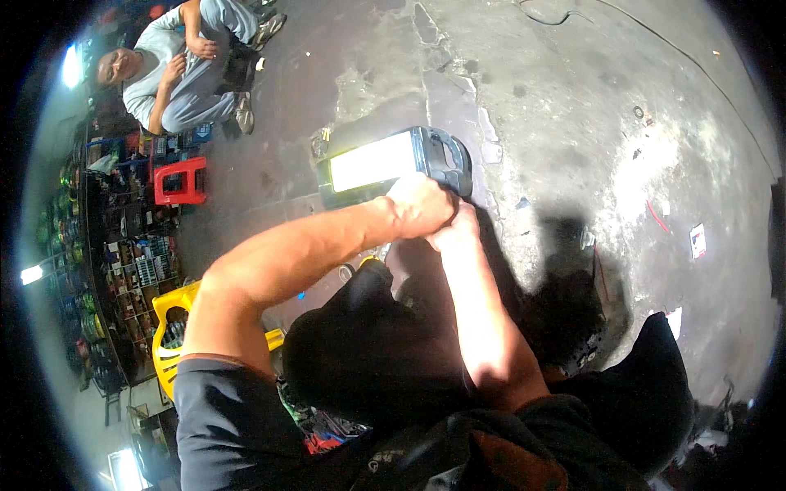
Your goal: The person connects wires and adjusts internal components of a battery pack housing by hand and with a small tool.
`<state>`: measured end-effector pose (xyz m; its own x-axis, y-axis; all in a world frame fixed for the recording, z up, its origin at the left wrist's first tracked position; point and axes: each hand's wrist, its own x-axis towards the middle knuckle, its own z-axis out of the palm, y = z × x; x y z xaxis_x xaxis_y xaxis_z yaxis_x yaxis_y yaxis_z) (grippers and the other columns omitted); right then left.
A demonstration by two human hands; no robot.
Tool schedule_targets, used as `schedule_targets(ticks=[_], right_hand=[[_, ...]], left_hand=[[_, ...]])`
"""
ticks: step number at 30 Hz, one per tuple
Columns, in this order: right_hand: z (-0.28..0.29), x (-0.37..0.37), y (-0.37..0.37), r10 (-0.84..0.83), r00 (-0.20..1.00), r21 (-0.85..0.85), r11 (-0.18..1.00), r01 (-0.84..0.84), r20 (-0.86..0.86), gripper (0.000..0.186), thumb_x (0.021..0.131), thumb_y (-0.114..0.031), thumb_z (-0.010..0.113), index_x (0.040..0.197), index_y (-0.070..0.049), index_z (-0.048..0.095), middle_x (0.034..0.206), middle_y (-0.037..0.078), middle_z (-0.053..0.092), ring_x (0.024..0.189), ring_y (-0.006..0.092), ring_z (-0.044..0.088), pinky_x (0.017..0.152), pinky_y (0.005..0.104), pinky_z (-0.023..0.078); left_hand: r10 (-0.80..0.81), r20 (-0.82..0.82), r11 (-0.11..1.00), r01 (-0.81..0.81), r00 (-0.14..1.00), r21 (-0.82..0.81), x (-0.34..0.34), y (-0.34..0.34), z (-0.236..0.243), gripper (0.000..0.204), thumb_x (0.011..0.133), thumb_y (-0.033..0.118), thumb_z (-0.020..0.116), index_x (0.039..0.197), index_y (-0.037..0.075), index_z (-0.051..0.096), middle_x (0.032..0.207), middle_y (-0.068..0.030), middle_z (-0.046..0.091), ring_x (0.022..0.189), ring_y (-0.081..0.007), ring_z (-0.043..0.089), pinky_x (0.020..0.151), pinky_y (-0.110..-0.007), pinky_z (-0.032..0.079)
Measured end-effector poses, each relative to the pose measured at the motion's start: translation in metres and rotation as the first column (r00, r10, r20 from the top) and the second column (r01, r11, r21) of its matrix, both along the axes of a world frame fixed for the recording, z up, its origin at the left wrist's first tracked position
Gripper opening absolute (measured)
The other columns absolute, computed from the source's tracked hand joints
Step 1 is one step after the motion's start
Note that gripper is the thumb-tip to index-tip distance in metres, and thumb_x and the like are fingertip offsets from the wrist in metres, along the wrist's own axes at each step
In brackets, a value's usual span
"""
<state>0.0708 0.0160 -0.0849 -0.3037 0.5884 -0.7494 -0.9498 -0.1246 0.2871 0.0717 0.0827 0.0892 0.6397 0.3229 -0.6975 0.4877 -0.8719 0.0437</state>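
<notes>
Floor's far left corner: I see co-worker [151, 86] in pale grey, knees bent. Along floor's left edge, stocked shelving [147, 266], red plastic stool [196, 195] just beside it. Same edge, nearer my camera: yellow plastic chair [161, 348], partly hidden. Dark cable [641, 22] curves across far right corner. Toward right edge I spot printed card [697, 241], thin red strip [657, 218] near it.

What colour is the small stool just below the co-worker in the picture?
Red; the stool shows best in the head view.
</notes>
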Motion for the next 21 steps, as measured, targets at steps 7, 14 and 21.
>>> schedule_targets(ticks=[7,14,21], right_hand=[[0.031,0.001,0.002,0.126,0.988,-0.031,0.992,-0.124,0.088,0.037,0.098,-0.03,0.033,0.117,-0.012,0.06,0.113,0.008,0.066,0.094,0.0268,0.065,0.079,0.0431,0.052],[0.029,0.001,0.005,-0.128,0.992,0.011,0.992,0.128,-0.02,0.044,0.1,-0.032,0.028,0.121,-0.006,0.057,0.118,0.013,0.064,0.107,0.0298,0.063,0.088,0.0494,0.053],[0.035,0.005,0.003,0.086,0.991,-0.034,0.996,-0.083,0.104,0.04,0.101,-0.028,0.028,0.119,-0.009,0.058,0.116,0.011,0.064,0.105,0.0269,0.063,0.084,0.0468,0.053]], left_hand=[[0.847,-0.068,0.514,-0.844,0.528,-0.153,-0.009,0.003,-0.004,0.022,0.081,0.019,0.061,0.083,0.002,0.074,0.081,-0.0197,0.07,0.079,-0.0291,0.071,0.066,-0.04,0.056],[0.394,-0.012,0.919,-0.394,0.919,0.002,-0.012,0.002,-0.005,0.026,0.08,0.024,0.06,0.088,0.004,0.074,0.087,-0.0204,0.071,0.084,-0.0327,0.071,0.072,-0.042,0.056],[0.854,0.01,0.512,-0.837,0.52,-0.191,-0.005,0.0,0.001,0.025,0.085,0.025,0.059,0.089,0.005,0.074,0.084,-0.0173,0.072,0.08,-0.0307,0.071,0.066,-0.041,0.055]])
